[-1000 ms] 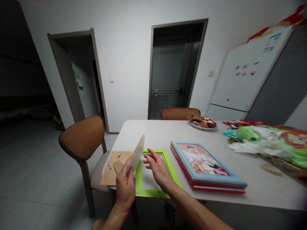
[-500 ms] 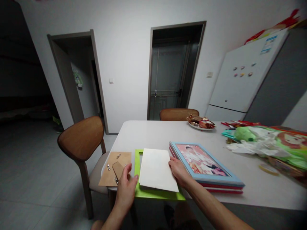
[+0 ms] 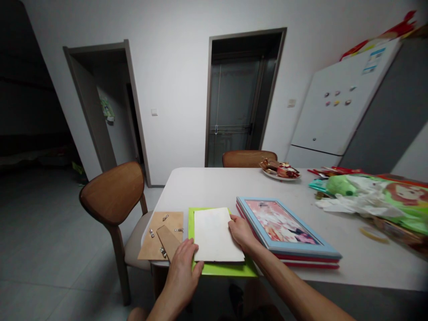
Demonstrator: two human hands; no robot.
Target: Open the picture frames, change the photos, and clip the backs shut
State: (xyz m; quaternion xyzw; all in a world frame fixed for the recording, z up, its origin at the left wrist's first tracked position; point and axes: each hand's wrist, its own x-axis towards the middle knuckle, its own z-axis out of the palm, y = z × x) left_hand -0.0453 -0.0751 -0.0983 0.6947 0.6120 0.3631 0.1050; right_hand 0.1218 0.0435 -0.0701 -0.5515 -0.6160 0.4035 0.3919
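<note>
A white sheet of paper or card lies over a lime-green picture frame, whose border shows along the left and bottom. My right hand grips the sheet at its right edge, the fingertips partly hidden. At the lower left corner of sheet and frame rests my left hand, open, thumb apart from the fingers. Left of it, a brown frame backing board with metal clips and a stand leg lies on the table's edge.
Close on the right is a stack of framed pictures, a light-blue frame on top. Farther off are a plate of wrapped items, a green and white plastic bag and a tape roll. A wooden chair stands left.
The white sheet has shifted slightly left and now lies flatter over the green frame. My right hand has moved left with it; my left hand has moved right and down to the corner.
</note>
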